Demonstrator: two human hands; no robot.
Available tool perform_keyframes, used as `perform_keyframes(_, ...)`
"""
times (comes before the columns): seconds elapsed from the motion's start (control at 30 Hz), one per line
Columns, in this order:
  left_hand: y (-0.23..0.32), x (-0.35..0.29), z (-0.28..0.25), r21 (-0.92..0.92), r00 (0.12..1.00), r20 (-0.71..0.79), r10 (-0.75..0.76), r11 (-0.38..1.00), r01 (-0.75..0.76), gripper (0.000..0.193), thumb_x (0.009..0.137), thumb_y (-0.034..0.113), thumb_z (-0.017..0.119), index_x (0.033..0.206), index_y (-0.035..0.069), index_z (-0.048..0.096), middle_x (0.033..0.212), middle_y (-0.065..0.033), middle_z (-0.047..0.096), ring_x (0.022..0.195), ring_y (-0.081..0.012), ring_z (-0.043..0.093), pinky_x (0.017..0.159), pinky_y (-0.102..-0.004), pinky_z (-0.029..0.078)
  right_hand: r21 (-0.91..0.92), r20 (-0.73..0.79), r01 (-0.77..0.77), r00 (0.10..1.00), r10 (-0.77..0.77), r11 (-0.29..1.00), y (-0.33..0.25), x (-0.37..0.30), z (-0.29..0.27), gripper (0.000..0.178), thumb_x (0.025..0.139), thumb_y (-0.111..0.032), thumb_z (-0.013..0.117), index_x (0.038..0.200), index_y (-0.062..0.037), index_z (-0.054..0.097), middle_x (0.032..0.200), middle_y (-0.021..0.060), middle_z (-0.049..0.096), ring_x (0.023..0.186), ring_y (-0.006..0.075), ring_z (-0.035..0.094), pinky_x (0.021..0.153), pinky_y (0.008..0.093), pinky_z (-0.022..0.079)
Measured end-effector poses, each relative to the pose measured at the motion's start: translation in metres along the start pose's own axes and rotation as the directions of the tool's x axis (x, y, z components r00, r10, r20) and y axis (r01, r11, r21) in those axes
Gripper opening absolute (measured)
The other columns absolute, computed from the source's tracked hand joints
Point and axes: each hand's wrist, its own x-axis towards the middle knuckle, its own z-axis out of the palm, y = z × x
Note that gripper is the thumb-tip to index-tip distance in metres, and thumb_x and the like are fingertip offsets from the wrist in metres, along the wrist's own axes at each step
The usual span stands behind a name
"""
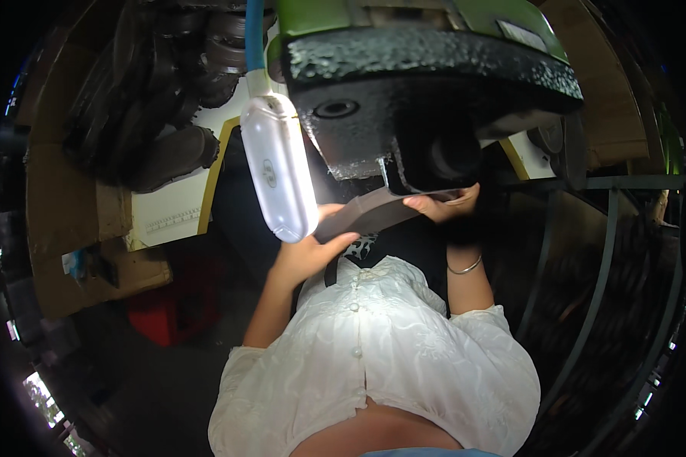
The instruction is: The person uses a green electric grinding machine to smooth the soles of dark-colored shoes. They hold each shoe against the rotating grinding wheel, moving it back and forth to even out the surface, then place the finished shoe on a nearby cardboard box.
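In front of my body I hold a long grey-brown curved piece that looks like a shoe sole (pixel 373 211), tilted, its right end up under a green and black machine head (pixel 434 84). My left hand (pixel 309 254) grips its left end, with the thumb on the near side and the other fingers partly behind a white lamp (pixel 280 167). At the right end, my right hand (pixel 451 206) is closed on it; the thumb lies along its edge and the other fingers are partly in the machine's shadow.
Several dark soles (pixel 171 156) are heaped at the left, by a cardboard box (pixel 57 251) and a pale board with yellow edging (pixel 164 209). A red plastic stool or crate (pixel 160 316) stands below. Green metal rack bars (pixel 587 320) run along the right. The lamp hangs close to my left hand.
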Motion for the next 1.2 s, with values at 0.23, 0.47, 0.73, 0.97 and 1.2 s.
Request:
perform_keyframes(0.23, 0.041, 0.023, -0.001, 0.192, 0.970, -0.197, 0.143, 0.976, -0.105, 0.026, 0.073, 0.011, 0.069, 0.093, -0.002, 0.061, 0.084, -0.0145, 0.062, 0.077, -0.0229, 0.060, 0.069, -0.0302, 0.046, 0.359, -0.092, -0.110, 0.984, 0.153, 0.927, 0.022, -0.013, 0.016, 0.026, 0.078, -0.010, 0.059, 0.100, 0.0034, 0.054, 0.089, 0.0069, 0.060, 0.082, 0.0116, 0.056, 0.077, 0.0245, 0.044)
perform_keyframes(0.47, 0.046, 0.021, -0.025, 0.080, 0.970, -0.234, 0.068, 0.995, -0.051, 0.027, 0.069, 0.010, 0.074, 0.092, -0.001, 0.062, 0.077, -0.0091, 0.065, 0.067, -0.0126, 0.061, 0.063, -0.0252, 0.048, 0.175, -0.065, -0.113, 0.990, 0.126, 0.978, 0.027, -0.029, 0.033, 0.029, 0.084, -0.020, 0.051, 0.102, 0.0033, 0.050, 0.091, 0.0053, 0.056, 0.083, 0.0102, 0.050, 0.078, 0.0239, 0.040)
perform_keyframes(0.73, -0.003, -0.002, -0.008, 0.009, 0.947, -0.320, 0.037, 0.999, -0.036, 0.028, 0.074, 0.014, 0.069, 0.092, -0.004, 0.059, 0.083, -0.0099, 0.061, 0.076, -0.0180, 0.058, 0.071, -0.0280, 0.045, 0.018, 0.181, -0.169, 0.970, 0.163, 0.985, 0.007, -0.012, 0.031, 0.025, 0.084, -0.016, 0.054, 0.100, 0.0026, 0.054, 0.085, 0.0049, 0.059, 0.077, 0.0096, 0.053, 0.071, 0.0235, 0.043)
perform_keyframes(0.97, -0.061, -0.011, 0.072, -0.234, 0.836, -0.549, -0.004, 0.961, -0.149, 0.035, 0.086, 0.032, 0.056, 0.097, -0.002, 0.052, 0.085, -0.0048, 0.056, 0.075, -0.0124, 0.052, 0.070, -0.0253, 0.043, -0.354, 0.389, -0.122, 0.882, 0.265, 0.927, 0.005, 0.010, 0.031, 0.032, 0.077, -0.031, 0.066, 0.089, -0.0022, 0.061, 0.073, 0.0125, 0.062, 0.067, 0.0220, 0.064, 0.061, 0.0306, 0.048)
perform_keyframes(1.2, -0.056, 0.003, 0.086, -0.118, 0.991, -0.136, -0.005, 0.993, -0.011, 0.035, 0.072, 0.012, 0.072, 0.100, 0.000, 0.054, 0.088, -0.0114, 0.062, 0.077, -0.0161, 0.060, 0.068, -0.0274, 0.047, -0.309, 0.127, -0.145, 0.973, 0.192, 0.940, 0.022, 0.005, -0.001, 0.030, 0.074, -0.026, 0.072, 0.086, -0.0002, 0.064, 0.077, 0.0061, 0.065, 0.070, 0.0151, 0.062, 0.063, 0.0265, 0.048)
